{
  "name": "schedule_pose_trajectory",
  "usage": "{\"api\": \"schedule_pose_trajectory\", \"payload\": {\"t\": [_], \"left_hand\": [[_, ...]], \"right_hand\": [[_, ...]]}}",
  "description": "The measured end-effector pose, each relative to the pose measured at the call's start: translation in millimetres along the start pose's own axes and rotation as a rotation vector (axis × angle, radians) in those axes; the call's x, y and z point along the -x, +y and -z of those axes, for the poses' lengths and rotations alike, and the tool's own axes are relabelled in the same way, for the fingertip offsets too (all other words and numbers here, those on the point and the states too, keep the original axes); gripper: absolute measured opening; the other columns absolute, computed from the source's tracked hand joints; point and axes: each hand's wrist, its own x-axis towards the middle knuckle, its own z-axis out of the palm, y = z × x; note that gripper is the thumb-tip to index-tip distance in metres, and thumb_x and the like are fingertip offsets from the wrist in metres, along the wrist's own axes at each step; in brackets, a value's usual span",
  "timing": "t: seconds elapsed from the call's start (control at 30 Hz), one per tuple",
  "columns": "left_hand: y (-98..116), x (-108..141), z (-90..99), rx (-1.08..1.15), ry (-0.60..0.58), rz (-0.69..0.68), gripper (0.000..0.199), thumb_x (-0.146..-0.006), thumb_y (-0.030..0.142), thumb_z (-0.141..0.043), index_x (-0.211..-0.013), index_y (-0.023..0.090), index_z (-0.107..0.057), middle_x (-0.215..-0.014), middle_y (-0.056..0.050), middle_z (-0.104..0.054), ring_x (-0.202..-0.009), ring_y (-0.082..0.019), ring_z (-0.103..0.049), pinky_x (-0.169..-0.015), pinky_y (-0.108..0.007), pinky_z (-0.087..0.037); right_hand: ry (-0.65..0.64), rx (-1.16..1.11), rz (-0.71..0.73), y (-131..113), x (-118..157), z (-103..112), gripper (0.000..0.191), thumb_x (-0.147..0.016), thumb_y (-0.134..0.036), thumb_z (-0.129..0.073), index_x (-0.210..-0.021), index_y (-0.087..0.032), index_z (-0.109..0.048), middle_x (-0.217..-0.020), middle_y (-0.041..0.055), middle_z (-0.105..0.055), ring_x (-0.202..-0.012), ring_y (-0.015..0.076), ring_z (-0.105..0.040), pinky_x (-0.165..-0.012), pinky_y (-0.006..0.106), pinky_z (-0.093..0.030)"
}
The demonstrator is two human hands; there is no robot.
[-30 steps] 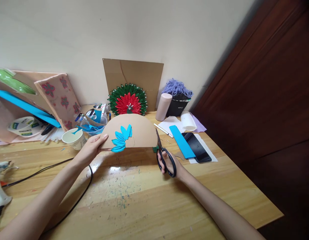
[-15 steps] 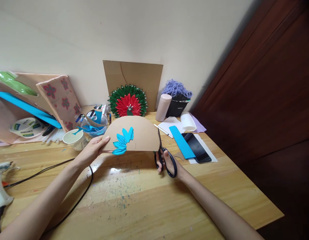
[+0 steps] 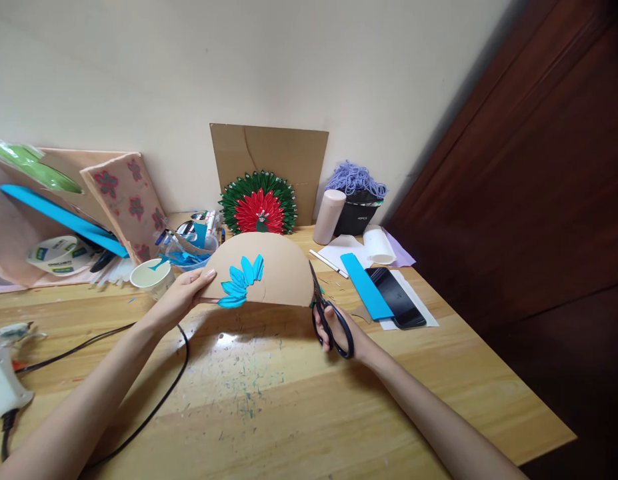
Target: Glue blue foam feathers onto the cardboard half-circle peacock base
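My left hand (image 3: 191, 290) pinches the left edge of a rounded, half-disc piece of cardboard (image 3: 285, 273), held above the table. Several blue petals (image 3: 243, 279) fan out on its left half, beside a faint curved pencil line. My right hand (image 3: 339, 327) grips black-handled scissors (image 3: 317, 293), fingers through the loops. The scissor blades point up and away along the cardboard's right edge; whether they touch it I cannot tell.
A glue gun (image 3: 6, 373) with a black cord lies at left, near a paper cup (image 3: 153, 277). At right are a blue strip (image 3: 366, 287), a phone (image 3: 399, 299) and a pink bottle (image 3: 329, 217). A red-and-green petal fan (image 3: 259, 203) stands at the back.
The cardboard has shifted slightly left with my left hand. The scissors stay by its right edge, their blades now a little apart from where they overlapped it. The whole view has shifted slightly.
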Motion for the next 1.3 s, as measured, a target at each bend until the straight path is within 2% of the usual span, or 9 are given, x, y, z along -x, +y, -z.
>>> {"api": "schedule_pose_trajectory", "payload": {"t": [0.1, 0.3, 0.57, 0.77, 1.03, 1.17, 1.23, 1.3], "left_hand": [[0.7, 0.0, 2.9, -0.029, -0.014, -0.007, 0.037, -0.072, 0.042, -0.065, -0.096, 0.014, -0.065, -0.088, -0.007, -0.070, -0.075, -0.019, -0.064, -0.066, -0.027, -0.056], [4.1, 0.2, 5.9, -0.016, -0.008, -0.030, 0.027, -0.069, 0.040, -0.068, -0.080, 0.016, -0.066, -0.068, -0.002, -0.066, -0.066, -0.015, -0.062, -0.053, -0.020, -0.052], [3.1, -0.1, 5.5, -0.044, -0.078, 0.039, 0.032, -0.072, 0.041, -0.065, -0.093, 0.016, -0.067, -0.081, -0.005, -0.070, -0.072, -0.018, -0.065, -0.062, -0.025, -0.056], [4.0, 1.4, 3.4, -0.066, -0.078, 0.038, 0.036, -0.071, 0.042, -0.066, -0.094, 0.015, -0.066, -0.085, -0.007, -0.070, -0.075, -0.021, -0.066, -0.065, -0.030, -0.057], [3.0, -0.5, 5.2, -0.045, -0.070, 0.054, 0.035, -0.071, 0.042, -0.066, -0.094, 0.015, -0.066, -0.085, -0.007, -0.070, -0.073, -0.018, -0.065, -0.064, -0.026, -0.056], [6.5, -0.4, 10.8, -0.077, -0.008, -0.002, 0.029, -0.068, 0.040, -0.069, -0.083, 0.016, -0.066, -0.067, -0.001, -0.065, -0.055, -0.011, -0.058, -0.050, -0.018, -0.050], [9.2, 1.0, 12.2, -0.122, -0.001, -0.033, 0.028, -0.067, 0.041, -0.069, -0.078, 0.016, -0.066, -0.061, 0.001, -0.062, -0.048, -0.009, -0.053, -0.043, -0.017, -0.044], [11.5, 3.0, 12.1, -0.145, -0.036, -0.025, 0.029, -0.068, 0.041, -0.068, -0.082, 0.016, -0.066, -0.063, 0.000, -0.063, -0.049, -0.010, -0.053, -0.042, -0.018, -0.043]], "right_hand": [[-0.019, -0.042, -0.041, -4.9, 2.5, -3.7, 0.075, -0.049, -0.090, -0.028, -0.071, -0.019, -0.041, -0.041, -0.0079, -0.043, -0.034, 0.0086, -0.046, -0.039, 0.021, -0.038], [-0.068, -0.113, -0.034, -6.7, 5.1, -6.7, 0.079, -0.047, -0.091, -0.025, -0.074, -0.018, -0.044, -0.044, -0.0068, -0.044, -0.036, 0.0096, -0.047, -0.042, 0.024, -0.041], [-0.103, -0.084, 0.095, 2.0, 3.9, -3.3, 0.075, -0.062, -0.085, -0.019, -0.079, -0.018, -0.047, -0.053, -0.0043, -0.045, -0.044, 0.0108, -0.051, -0.050, 0.026, -0.047], [-0.015, -0.013, 0.074, 1.6, 3.0, -6.5, 0.074, -0.056, -0.088, -0.022, -0.068, -0.018, -0.043, -0.046, -0.0060, -0.040, -0.037, 0.0087, -0.045, -0.040, 0.022, -0.041], [0.058, 0.098, 0.095, 3.9, 4.5, -4.3, 0.056, -0.070, -0.076, -0.036, -0.071, -0.020, -0.041, -0.044, -0.0079, -0.040, -0.034, 0.0076, -0.043, -0.035, 0.018, -0.037], [0.007, 0.093, 0.057, 2.8, 3.3, -0.8, 0.054, -0.069, -0.075, -0.041, -0.070, -0.020, -0.042, -0.044, -0.0081, -0.040, -0.032, 0.0070, -0.040, -0.032, 0.018, -0.035], [-0.044, 0.071, 0.032, -1.5, 3.9, -1.7, 0.061, -0.063, -0.081, -0.036, -0.070, -0.020, -0.041, -0.043, -0.0078, -0.040, -0.032, 0.0079, -0.041, -0.032, 0.019, -0.035], [-0.076, 0.048, 0.014, -6.1, 5.1, -4.5, 0.069, -0.057, -0.087, -0.027, -0.069, -0.020, -0.041, -0.042, -0.0070, -0.041, -0.034, 0.0091, -0.044, -0.035, 0.021, -0.037]]}}
